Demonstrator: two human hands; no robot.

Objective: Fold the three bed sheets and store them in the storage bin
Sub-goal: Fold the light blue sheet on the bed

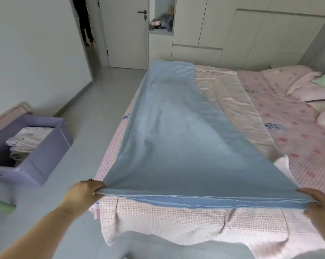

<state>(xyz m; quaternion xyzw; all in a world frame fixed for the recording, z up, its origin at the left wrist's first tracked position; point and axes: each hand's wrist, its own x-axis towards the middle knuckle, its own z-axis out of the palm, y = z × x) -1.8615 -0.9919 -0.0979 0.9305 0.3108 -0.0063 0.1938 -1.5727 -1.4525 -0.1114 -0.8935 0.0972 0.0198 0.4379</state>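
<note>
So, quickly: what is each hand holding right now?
Left hand: grips the near left corner of the long light-blue fabric bed sheet.
Right hand: grips the near right corner of that sheet.

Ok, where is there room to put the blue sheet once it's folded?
Bare floor lies between bin and bed. The bin has a dark gap beside its folded sheets. The bed is bare between the pink sheet and the pillows. Its near end is crowded: the blue sheet covers it.
</note>
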